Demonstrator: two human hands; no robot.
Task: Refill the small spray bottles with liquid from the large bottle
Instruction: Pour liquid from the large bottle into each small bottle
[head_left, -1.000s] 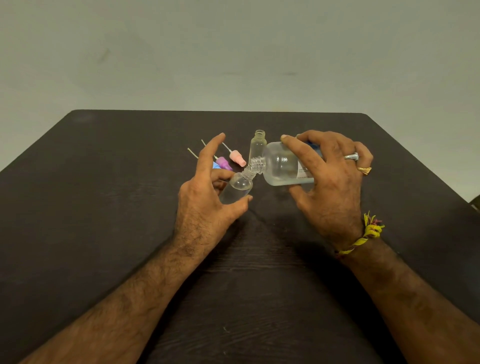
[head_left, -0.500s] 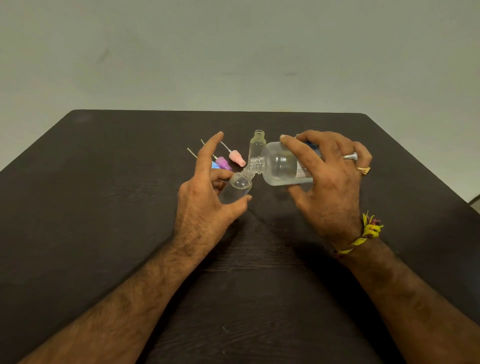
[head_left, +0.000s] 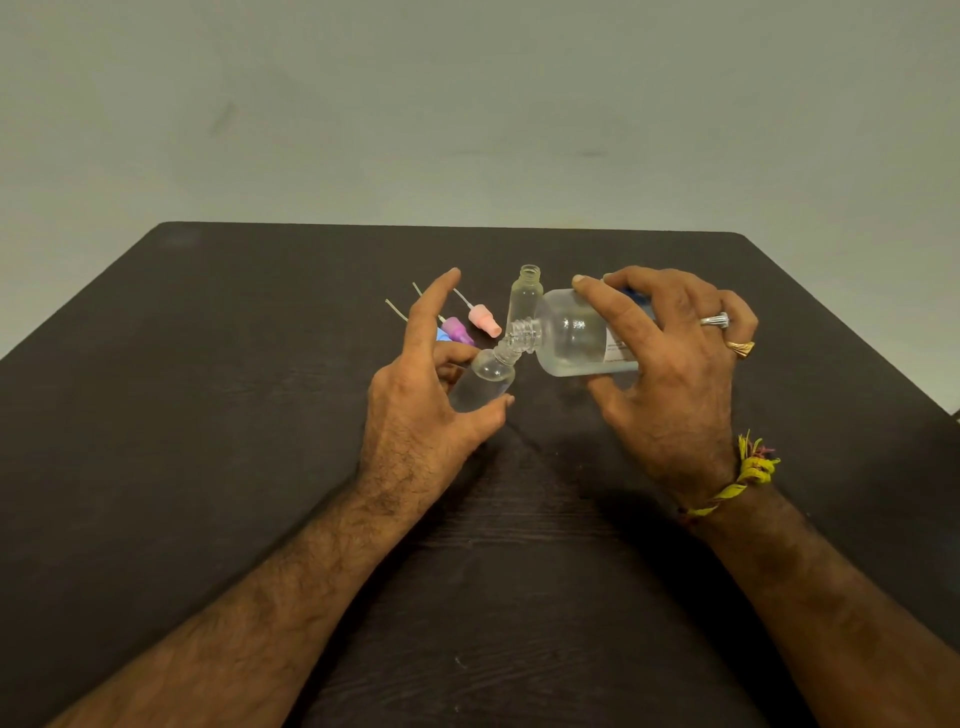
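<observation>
Large bottle tipped, neck on small bottle mouth
Right grip clamped on large; left grip pinches small. Empty uncapped bottle at 12 o'clock.

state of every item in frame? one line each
Large bottle: uncapped, tipped on its side, neck at the small bottle's mouth.
Small bottle: uncapped, tilted, held under that neck.
Second small bottle: uncapped, upright on the table.
Spray caps: off, lying on the table.
Left hand: grips the small bottle.
Right hand: grips the large bottle.
</observation>
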